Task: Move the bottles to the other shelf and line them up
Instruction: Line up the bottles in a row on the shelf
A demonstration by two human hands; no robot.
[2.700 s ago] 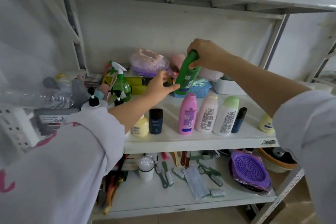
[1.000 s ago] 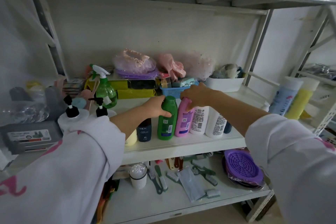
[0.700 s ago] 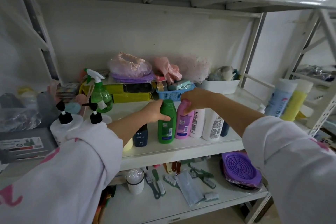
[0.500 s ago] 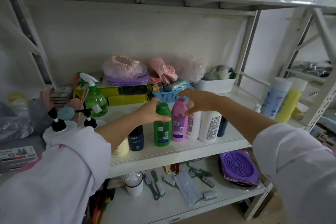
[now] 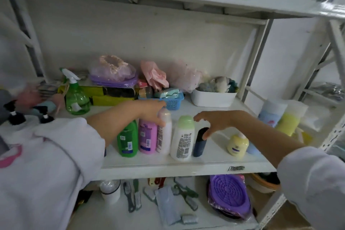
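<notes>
At the back edge of the white metal shelf (image 5: 186,169) we see a blue plastic basket (image 5: 174,101) beside a white plastic tub (image 5: 212,99); below lies a purple round mat (image 5: 228,195).

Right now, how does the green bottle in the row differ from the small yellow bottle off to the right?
The green bottle is tall and stands packed in the row against the pink bottle; the yellow bottle is short, squat and stands alone. The left forearm crosses over the green bottle; nothing covers the yellow one. Both stand upright on the same shelf.
</notes>
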